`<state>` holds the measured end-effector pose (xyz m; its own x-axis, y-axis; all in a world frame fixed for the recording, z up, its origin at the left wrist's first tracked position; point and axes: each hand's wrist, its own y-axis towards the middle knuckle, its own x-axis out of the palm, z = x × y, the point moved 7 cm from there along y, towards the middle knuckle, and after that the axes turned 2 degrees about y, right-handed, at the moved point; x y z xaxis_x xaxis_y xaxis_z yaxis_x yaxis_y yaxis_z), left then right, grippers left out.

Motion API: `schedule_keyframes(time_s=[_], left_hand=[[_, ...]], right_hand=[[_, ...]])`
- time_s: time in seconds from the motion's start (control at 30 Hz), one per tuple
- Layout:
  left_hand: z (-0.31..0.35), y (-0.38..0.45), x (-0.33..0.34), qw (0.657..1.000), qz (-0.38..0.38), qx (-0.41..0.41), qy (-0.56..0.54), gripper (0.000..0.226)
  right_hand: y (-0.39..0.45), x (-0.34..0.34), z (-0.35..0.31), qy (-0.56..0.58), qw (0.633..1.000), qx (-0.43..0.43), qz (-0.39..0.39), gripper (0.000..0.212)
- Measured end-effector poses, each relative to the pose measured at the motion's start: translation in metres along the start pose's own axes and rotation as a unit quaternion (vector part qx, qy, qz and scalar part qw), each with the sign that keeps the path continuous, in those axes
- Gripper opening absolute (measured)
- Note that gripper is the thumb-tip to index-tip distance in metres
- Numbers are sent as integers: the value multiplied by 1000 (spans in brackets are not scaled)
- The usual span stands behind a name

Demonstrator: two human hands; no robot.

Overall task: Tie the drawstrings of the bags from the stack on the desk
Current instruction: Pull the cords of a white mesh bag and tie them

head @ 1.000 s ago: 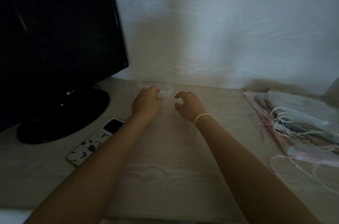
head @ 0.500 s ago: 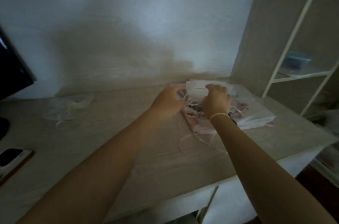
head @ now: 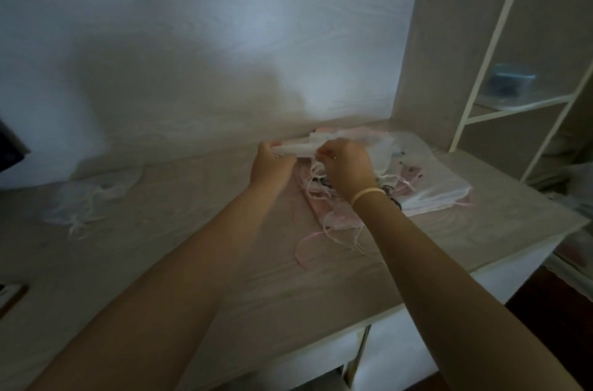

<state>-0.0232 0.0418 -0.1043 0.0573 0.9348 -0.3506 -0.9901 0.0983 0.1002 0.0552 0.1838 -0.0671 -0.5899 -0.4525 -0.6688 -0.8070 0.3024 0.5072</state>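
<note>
Both hands at the stack, lifting a sheer white bag.

I see my left hand point(head: 272, 163) and right hand point(head: 346, 163) each pinching the top bag point(head: 305, 148) by its edge above the stack point(head: 426, 188) at the desk's point(head: 224, 278) far right (drawstrings point(head: 321, 227) trail loose); another bag point(head: 93, 195) lies well apart, left.

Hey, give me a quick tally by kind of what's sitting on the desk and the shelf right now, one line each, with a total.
Stack of bags: 1
Bag lifted by left hand and right hand: 1
Loose sheer bag on the desk: 1
Phone at the left edge: 1
Blue box on the shelf: 1
Total: 5
</note>
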Motion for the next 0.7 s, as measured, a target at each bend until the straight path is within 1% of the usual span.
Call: schedule_keyframes(time_s=[0.07,0.1,0.17,0.23,0.3,0.4,0.47,0.53,0.7], left_hand=[[-8,-3,-27,999,25,-9,-21,26],[-16,-2,-44,999,36,-15,-31,25],[-37,0,-82,997,53,-35,-46,26],[-60,1,-113,993,60,-60,-76,32],[-80,-1,-138,990,76,-77,-88,36],[-105,-4,-169,989,107,-83,-57,36],[-114,-7,-173,989,112,-85,-43,36],[-118,-9,-176,988,117,-81,-53,34],[-122,-11,-179,987,130,-54,-71,27]], right_hand=[[0,17,-21,19,1000,-12,3,15],[-2,30,-34,26,999,-19,-2,15],[-7,60,-61,29,999,-28,-25,16],[-13,86,-83,29,998,-29,-46,21],[-17,111,-93,39,997,-5,-71,24],[-21,142,-104,21,993,50,-101,23],[-21,150,-100,35,990,89,-100,25],[-23,153,-95,70,986,125,-84,24],[-30,152,-72,148,977,150,-35,18]])
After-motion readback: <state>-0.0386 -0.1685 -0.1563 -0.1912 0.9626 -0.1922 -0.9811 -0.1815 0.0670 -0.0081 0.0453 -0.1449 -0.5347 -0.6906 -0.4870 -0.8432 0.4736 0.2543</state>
